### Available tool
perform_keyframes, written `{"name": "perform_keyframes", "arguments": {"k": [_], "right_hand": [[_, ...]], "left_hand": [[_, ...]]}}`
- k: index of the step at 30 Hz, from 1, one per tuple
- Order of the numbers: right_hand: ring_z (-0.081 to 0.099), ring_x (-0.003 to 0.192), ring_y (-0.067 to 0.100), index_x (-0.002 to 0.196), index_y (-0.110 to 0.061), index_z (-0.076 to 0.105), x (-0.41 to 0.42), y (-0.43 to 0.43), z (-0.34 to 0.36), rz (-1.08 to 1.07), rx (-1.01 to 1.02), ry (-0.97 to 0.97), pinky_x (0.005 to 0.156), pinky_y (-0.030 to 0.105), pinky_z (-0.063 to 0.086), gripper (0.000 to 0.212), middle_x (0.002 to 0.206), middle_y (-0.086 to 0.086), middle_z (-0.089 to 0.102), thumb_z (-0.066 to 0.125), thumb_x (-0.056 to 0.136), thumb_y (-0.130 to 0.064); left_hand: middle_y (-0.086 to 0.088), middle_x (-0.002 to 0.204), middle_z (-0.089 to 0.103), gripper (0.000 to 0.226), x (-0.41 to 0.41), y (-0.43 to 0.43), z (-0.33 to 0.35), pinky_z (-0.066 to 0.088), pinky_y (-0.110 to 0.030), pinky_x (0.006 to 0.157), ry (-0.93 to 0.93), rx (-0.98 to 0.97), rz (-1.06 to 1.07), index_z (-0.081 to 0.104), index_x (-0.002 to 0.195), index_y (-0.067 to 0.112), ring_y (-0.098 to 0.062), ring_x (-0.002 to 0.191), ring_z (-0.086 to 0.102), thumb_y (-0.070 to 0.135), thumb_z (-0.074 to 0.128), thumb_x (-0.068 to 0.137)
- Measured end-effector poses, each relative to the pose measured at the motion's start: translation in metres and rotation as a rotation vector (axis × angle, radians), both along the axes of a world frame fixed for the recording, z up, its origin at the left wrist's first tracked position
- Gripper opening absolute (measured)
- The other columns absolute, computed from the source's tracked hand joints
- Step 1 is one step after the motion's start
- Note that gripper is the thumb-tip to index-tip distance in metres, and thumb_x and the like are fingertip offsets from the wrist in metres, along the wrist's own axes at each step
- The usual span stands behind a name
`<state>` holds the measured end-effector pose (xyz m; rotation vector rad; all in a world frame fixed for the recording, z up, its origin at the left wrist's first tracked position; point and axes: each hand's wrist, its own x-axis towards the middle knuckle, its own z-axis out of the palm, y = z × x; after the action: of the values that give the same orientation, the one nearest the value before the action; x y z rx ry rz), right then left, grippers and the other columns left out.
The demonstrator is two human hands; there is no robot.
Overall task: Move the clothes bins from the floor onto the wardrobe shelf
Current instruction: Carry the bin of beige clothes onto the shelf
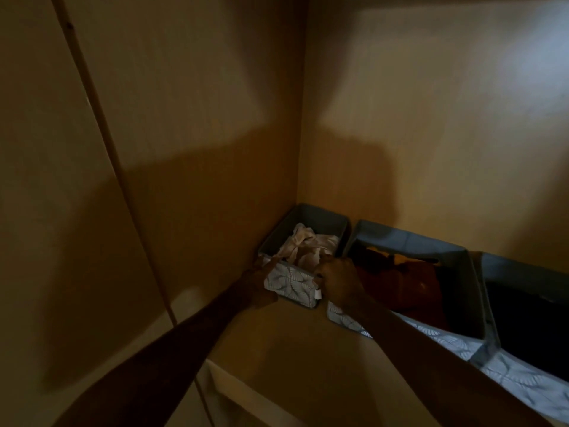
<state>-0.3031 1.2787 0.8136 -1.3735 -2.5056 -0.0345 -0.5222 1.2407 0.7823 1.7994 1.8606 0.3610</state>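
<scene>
hands (338, 283) grip corner bin (289, 278) (left one (260, 286) dim, shadowed).

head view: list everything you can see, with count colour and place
small bin: 1, grey, leaf-print front, shelf's back left corner
pale clothes: heap, cream, in small bin
middle bin: 1, grey, right of small bin
red clothes: heap, red-orange, in middle bin
right bin: 1, grey, far right, contents dark
shelf: 1, tan, under bins
walls: 2, tan, left and back
left grip: 1, holds small bin's front left corner
right grip: 1, holds its front right corner
</scene>
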Motion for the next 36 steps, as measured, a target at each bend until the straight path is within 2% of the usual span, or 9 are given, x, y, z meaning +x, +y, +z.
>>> {"name": "perform_keyframes", "arguments": {"k": [3,6,7,9,10,14,21,27,36], "right_hand": [[0.063,0.080,0.027,0.080,-0.012,0.072,0.003,-0.007,-0.001,0.073,0.011,0.159,0.067,0.029,0.044,0.015,0.088,0.009,0.069,0.059,0.082,-0.020],[0.064,0.092,0.020,0.098,-0.014,0.073,0.003,-0.028,-0.009,0.126,-0.073,0.409,0.079,0.032,0.051,0.030,0.103,0.006,0.070,0.052,0.086,-0.032],[0.062,0.098,0.016,0.104,-0.013,0.072,0.002,-0.037,-0.013,0.138,-0.125,0.515,0.087,0.030,0.050,0.034,0.108,0.006,0.069,0.052,0.087,-0.033],[0.054,0.100,-0.001,0.107,-0.009,0.071,0.000,-0.060,-0.019,0.161,-0.203,0.673,0.095,0.009,0.038,0.025,0.110,0.001,0.067,0.060,0.089,-0.023],[0.052,0.097,-0.006,0.105,-0.010,0.071,0.001,-0.072,-0.020,0.164,-0.241,0.717,0.091,0.003,0.034,0.020,0.107,-0.004,0.065,0.064,0.088,-0.017],[0.059,0.095,-0.009,0.105,-0.027,0.069,0.002,-0.123,-0.037,0.164,-0.550,0.781,0.075,0.010,0.046,0.018,0.101,-0.021,0.064,0.067,0.087,-0.025],[0.065,0.096,0.003,0.106,-0.027,0.069,-0.019,-0.208,-0.098,0.254,-1.044,0.689,0.081,0.027,0.055,0.031,0.102,-0.010,0.071,0.067,0.077,-0.038],[0.066,0.091,0.003,0.107,-0.022,0.070,-0.046,-0.288,-0.127,0.535,-1.195,0.407,0.080,0.023,0.054,0.023,0.099,-0.011,0.072,0.069,0.084,-0.024],[0.066,0.086,0.001,0.107,-0.020,0.071,-0.075,-0.448,-0.143,0.922,-1.344,0.023,0.074,0.018,0.052,0.024,0.098,-0.012,0.071,0.068,0.084,-0.025]], "left_hand": [[-0.001,0.158,0.027,0.080,0.005,-0.017,-0.002,0.034,-0.038,0.114,-0.272,0.077,0.118,0.020,0.151,0.039,-0.022,0.139,0.035,0.027,0.066,0.086],[-0.001,0.138,0.051,0.049,0.017,-0.051,-0.005,0.048,-0.027,0.094,-0.530,0.188,0.311,0.050,0.138,0.020,-0.019,0.121,0.051,0.013,0.062,0.091],[-0.001,0.129,0.055,0.041,0.021,-0.065,-0.006,0.047,-0.023,0.087,-0.596,0.226,0.372,0.057,0.131,0.016,-0.020,0.117,0.054,0.008,0.061,0.091],[-0.004,0.121,0.061,0.030,0.026,-0.098,-0.015,0.045,-0.022,0.086,-0.705,0.302,0.491,0.064,0.117,0.010,-0.024,0.115,0.058,0.001,0.062,0.089],[-0.006,0.119,0.063,0.026,0.028,-0.115,-0.018,0.046,-0.024,0.088,-0.753,0.324,0.528,0.066,0.113,0.007,-0.024,0.115,0.059,-0.001,0.062,0.088],[-0.005,0.114,0.070,0.022,0.038,-0.195,-0.040,0.049,-0.028,0.082,-0.877,0.322,0.727,0.069,0.110,0.009,-0.022,0.105,0.065,0.003,0.062,0.090],[-0.002,0.102,0.073,0.024,0.074,-0.339,-0.078,0.049,-0.032,0.075,-0.886,0.244,1.177,0.067,0.108,0.020,-0.024,0.094,0.068,0.006,0.054,0.094],[-0.001,0.100,0.075,0.026,0.113,-0.462,-0.088,0.048,-0.035,0.078,-0.876,0.305,1.573,0.069,0.109,0.018,-0.024,0.094,0.068,0.006,0.057,0.090],[-0.001,0.102,0.075,0.026,0.192,-0.633,-0.094,0.049,-0.037,0.080,-0.846,0.495,2.045,0.067,0.113,0.019,-0.024,0.095,0.070,0.008,0.058,0.091]]}}
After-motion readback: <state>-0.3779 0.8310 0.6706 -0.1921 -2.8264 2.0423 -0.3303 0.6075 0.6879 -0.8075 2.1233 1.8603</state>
